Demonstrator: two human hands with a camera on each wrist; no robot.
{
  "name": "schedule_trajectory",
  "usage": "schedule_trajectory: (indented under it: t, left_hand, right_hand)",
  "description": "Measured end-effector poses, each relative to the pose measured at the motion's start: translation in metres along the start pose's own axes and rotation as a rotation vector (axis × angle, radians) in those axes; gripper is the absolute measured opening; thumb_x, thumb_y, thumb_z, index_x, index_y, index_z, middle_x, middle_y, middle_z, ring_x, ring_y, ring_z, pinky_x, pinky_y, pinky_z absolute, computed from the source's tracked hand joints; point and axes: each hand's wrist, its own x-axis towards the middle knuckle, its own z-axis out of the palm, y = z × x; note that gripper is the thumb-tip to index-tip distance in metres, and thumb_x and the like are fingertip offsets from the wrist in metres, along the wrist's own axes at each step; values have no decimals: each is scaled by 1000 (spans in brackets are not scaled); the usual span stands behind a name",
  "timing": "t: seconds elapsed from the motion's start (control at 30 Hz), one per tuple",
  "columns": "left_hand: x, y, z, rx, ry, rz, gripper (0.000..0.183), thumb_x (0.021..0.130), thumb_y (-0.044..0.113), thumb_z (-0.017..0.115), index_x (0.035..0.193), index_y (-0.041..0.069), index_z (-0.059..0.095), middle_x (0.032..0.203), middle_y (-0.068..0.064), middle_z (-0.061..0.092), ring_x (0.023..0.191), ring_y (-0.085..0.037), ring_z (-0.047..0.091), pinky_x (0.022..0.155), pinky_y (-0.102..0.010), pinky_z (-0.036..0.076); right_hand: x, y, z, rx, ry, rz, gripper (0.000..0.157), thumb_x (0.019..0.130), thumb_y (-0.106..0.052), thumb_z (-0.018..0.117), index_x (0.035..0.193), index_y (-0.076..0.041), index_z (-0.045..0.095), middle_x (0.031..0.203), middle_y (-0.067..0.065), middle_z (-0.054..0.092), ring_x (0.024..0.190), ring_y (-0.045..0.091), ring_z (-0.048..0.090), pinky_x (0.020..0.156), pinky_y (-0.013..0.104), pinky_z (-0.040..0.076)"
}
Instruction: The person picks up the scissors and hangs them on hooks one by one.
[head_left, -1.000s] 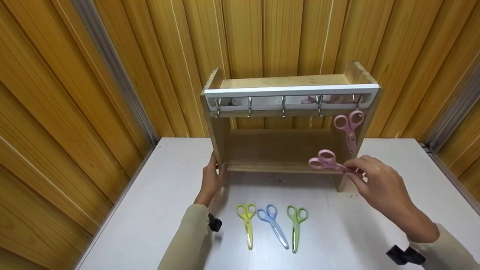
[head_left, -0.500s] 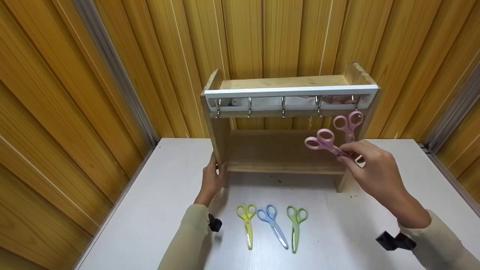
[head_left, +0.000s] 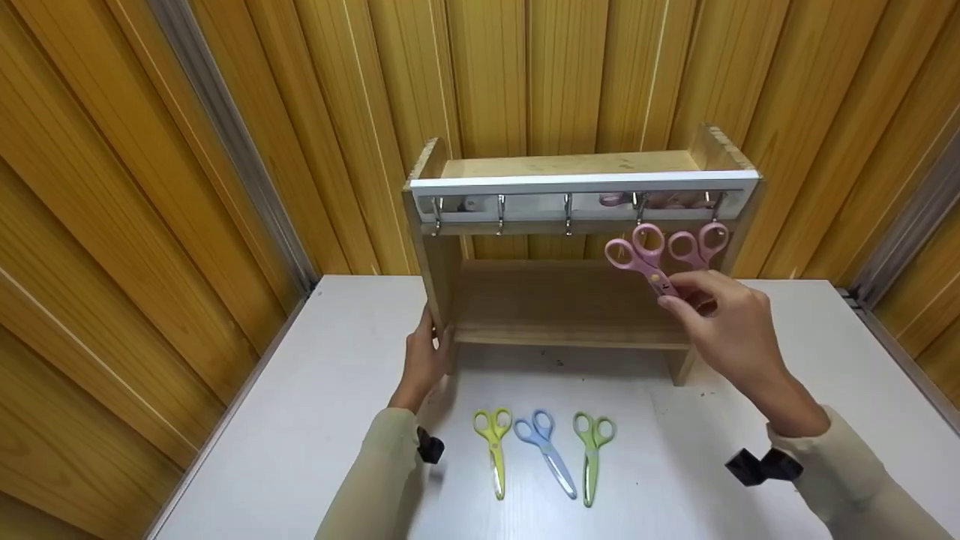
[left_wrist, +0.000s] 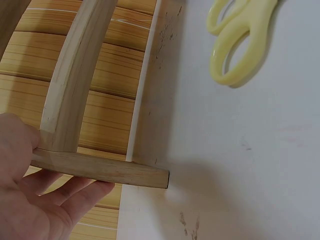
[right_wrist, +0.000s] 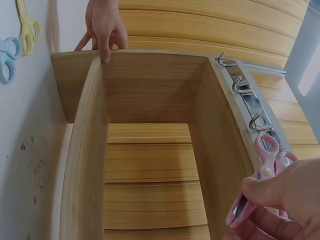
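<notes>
My right hand [head_left: 712, 315] pinches a pink pair of scissors [head_left: 639, 255] by the blades, its handle loops raised right at the fourth metal hook [head_left: 639, 210] of the wooden rack [head_left: 577, 176]. Whether a loop is over the hook I cannot tell. A second pink pair [head_left: 699, 246] hangs from the last hook at the right. My left hand [head_left: 424, 358] grips the rack's left side post [left_wrist: 70, 100] near its base. In the right wrist view the held pink scissors [right_wrist: 262, 172] sit just below a hook [right_wrist: 257, 122].
Yellow scissors [head_left: 494, 442], blue scissors [head_left: 546, 446] and green scissors [head_left: 592, 450] lie side by side on the white table [head_left: 300, 420] in front of the rack. Three hooks to the left [head_left: 499, 212] hang bare. Wood-panelled walls close in behind and at both sides.
My right hand lifted the pink scissors from the rack's lower shelf level up and slightly left to the fourth hook. The left hand stayed on the rack's post.
</notes>
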Motion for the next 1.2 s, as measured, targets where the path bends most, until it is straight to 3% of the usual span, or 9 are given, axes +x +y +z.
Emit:
schedule_trajectory:
  t: [0.3, 0.6, 1.2]
  left_hand:
    - [-1, -1, -1, -18, -5, -15, 64, 106, 6, 55, 162, 9, 27, 154, -17, 50, 132, -32, 58, 107, -44, 53]
    - [-1, -2, -1, -10, 8, 19, 62, 105, 5, 55, 161, 6, 27, 152, -19, 51, 131, -33, 59, 106, -45, 53]
    - [0, -2, 1, -2, 12, 36, 62, 105, 6, 55, 161, 6, 28, 151, -21, 51, 130, -34, 60, 105, -44, 54]
  right_hand:
    - [1, 2, 11, 18, -12, 64, 19, 86, -4, 83, 105, -1, 77, 87, 9, 74, 73, 16, 63, 66, 0, 44]
    - [0, 1, 20, 49, -13, 118, 20, 88, -8, 81, 107, -2, 77, 88, 10, 74, 75, 20, 62, 65, 2, 45]
    - [-1, 8, 32, 25, -27, 146, 13, 90, -6, 78, 102, -1, 76, 85, 10, 74, 72, 20, 63, 62, 4, 42]
